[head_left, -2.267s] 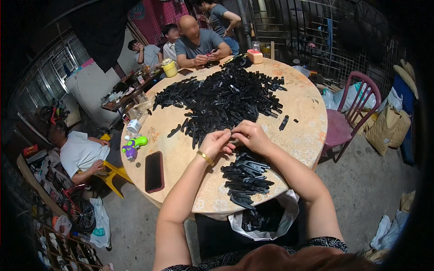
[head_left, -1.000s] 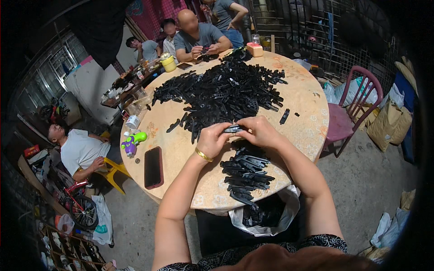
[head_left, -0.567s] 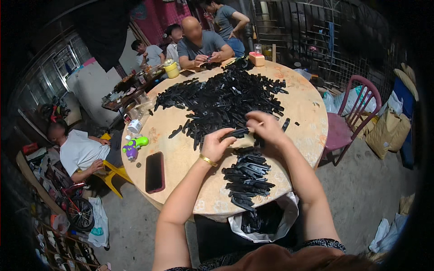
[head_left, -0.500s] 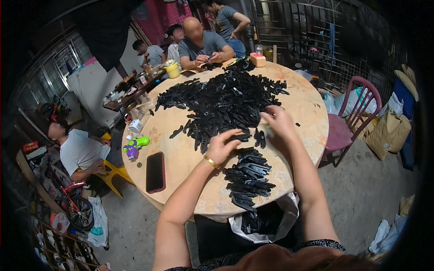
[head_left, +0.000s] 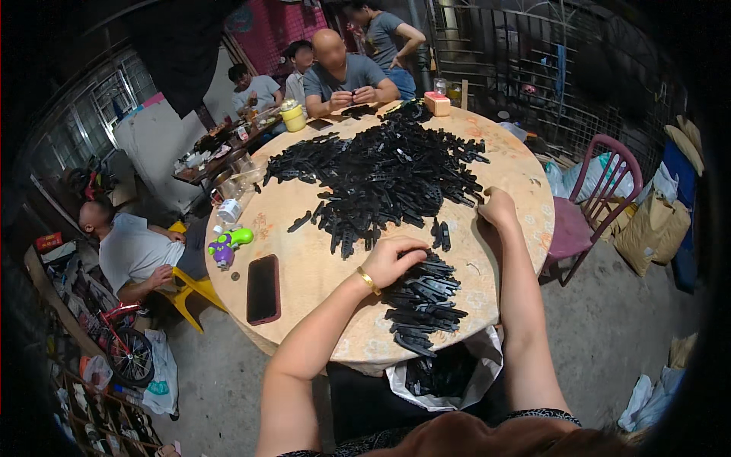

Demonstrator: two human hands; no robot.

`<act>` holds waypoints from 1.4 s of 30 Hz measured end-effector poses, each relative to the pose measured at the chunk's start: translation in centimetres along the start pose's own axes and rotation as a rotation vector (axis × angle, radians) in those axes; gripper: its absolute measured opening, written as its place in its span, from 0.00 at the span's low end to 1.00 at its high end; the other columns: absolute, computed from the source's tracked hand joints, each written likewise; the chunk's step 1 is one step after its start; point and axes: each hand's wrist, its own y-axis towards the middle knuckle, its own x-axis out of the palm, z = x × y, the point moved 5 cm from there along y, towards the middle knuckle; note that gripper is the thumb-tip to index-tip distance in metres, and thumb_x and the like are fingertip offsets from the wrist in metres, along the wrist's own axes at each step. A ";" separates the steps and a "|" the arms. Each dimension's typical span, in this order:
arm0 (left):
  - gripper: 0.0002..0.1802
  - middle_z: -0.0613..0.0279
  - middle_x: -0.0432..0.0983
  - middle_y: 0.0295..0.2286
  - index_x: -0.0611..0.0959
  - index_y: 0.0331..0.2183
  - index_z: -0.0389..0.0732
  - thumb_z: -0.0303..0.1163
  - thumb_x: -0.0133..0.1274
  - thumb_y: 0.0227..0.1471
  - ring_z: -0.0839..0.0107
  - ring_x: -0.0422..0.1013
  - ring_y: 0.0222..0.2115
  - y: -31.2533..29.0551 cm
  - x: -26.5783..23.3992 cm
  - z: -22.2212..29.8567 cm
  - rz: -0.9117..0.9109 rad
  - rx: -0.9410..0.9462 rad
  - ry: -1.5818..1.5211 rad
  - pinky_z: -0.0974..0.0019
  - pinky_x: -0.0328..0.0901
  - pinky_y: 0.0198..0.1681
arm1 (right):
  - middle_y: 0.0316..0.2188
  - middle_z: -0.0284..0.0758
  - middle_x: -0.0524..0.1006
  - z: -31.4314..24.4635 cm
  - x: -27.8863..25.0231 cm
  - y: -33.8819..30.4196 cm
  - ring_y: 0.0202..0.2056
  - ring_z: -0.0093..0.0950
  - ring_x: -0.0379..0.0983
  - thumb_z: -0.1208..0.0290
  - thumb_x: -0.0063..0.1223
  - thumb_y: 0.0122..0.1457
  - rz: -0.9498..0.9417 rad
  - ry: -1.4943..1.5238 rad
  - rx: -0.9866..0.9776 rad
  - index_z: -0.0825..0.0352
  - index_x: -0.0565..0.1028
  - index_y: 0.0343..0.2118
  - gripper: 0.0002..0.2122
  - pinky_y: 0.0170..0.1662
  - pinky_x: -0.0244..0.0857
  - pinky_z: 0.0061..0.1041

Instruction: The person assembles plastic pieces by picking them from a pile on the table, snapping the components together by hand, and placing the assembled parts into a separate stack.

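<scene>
A heap of slim black plastic pieces (head_left: 381,171) covers the middle of the round table. Nearer me lies a neater row of the same pieces (head_left: 426,301), laid side by side down to the front edge. My left hand (head_left: 390,263), with a gold bracelet at its wrist, curls over the far end of that row; its palm hides what the fingers grip. At the heap's right edge my right hand (head_left: 499,209) is closed, thumb and fingers pinched on a dark piece that barely shows. A few loose pieces (head_left: 441,234) lie between the heap and the row.
A phone (head_left: 263,289), a green and purple toy (head_left: 230,245) and a white bottle (head_left: 229,210) lie on the left. A white bag (head_left: 487,358) with black contents hangs open at the front edge. Across the table a person (head_left: 343,80) handles small pieces. A purple chair (head_left: 582,206) stands right.
My left hand has come nearer, from the gap below the heap onto the row's far end. My right hand has moved right and slightly nearer, its fingers closing into a pinch.
</scene>
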 end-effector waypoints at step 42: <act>0.13 0.54 0.73 0.32 0.73 0.39 0.28 0.19 0.40 0.49 0.71 0.73 0.29 -0.4 -2.4 -6.1 0.410 -0.574 -0.794 0.77 0.69 0.32 | 0.27 0.41 0.74 -13.4 0.1 -9.3 0.30 0.37 0.71 0.73 0.47 0.52 -0.153 0.684 -0.828 0.68 0.74 0.34 0.09 0.34 0.65 0.28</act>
